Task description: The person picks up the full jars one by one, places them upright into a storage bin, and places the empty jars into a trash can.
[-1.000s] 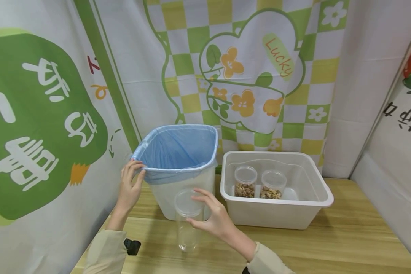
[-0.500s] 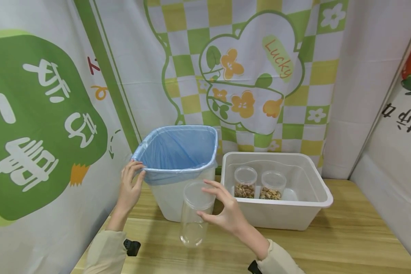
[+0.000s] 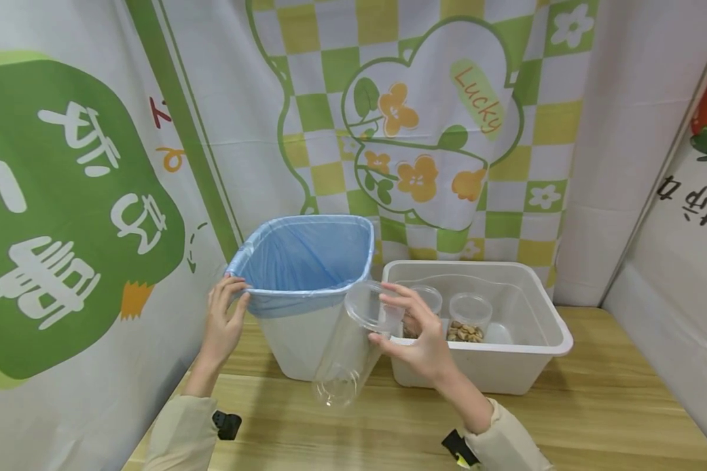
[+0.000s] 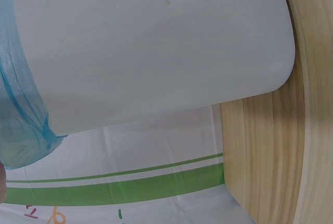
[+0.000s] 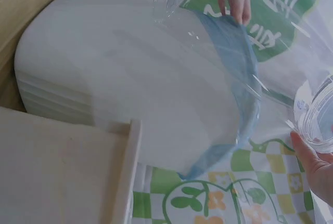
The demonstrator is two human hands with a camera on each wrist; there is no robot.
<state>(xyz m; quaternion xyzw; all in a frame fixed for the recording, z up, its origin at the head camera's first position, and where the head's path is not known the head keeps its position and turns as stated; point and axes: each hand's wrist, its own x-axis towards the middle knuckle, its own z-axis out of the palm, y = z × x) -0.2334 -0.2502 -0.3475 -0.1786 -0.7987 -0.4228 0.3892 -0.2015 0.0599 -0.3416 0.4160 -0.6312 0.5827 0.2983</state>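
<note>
My right hand point(image 3: 424, 337) pinches a clear plastic jar point(image 3: 344, 360) at its lidded top. Nothing shows inside this jar; it tilts, its base toward the lower left, in front of the bin. In the right wrist view the jar's round top point(image 5: 318, 117) is by my right fingers. A white trash bin point(image 3: 297, 340) wears a blue bag point(image 3: 303, 252) folded over its rim. My left hand point(image 3: 220, 324) holds the bin's near left corner, fingers at the rim and thumb on the front. Only a sliver of that hand enters the left wrist view, beside the bag point(image 4: 21, 99).
Right of the bin stands a white plastic tub point(image 3: 471, 366). Inside it are two lidded jars of nuts in shells, the right jar point(image 3: 468, 320) in plain sight, the left jar point(image 3: 429, 297) partly behind my right hand. Printed curtains point(image 3: 436, 118) close off the wooden table point(image 3: 601, 405).
My right hand has carried the jar up and to the right, toward the tub, and the jar has gone from upright to tilted. The left hand stays on the bin.
</note>
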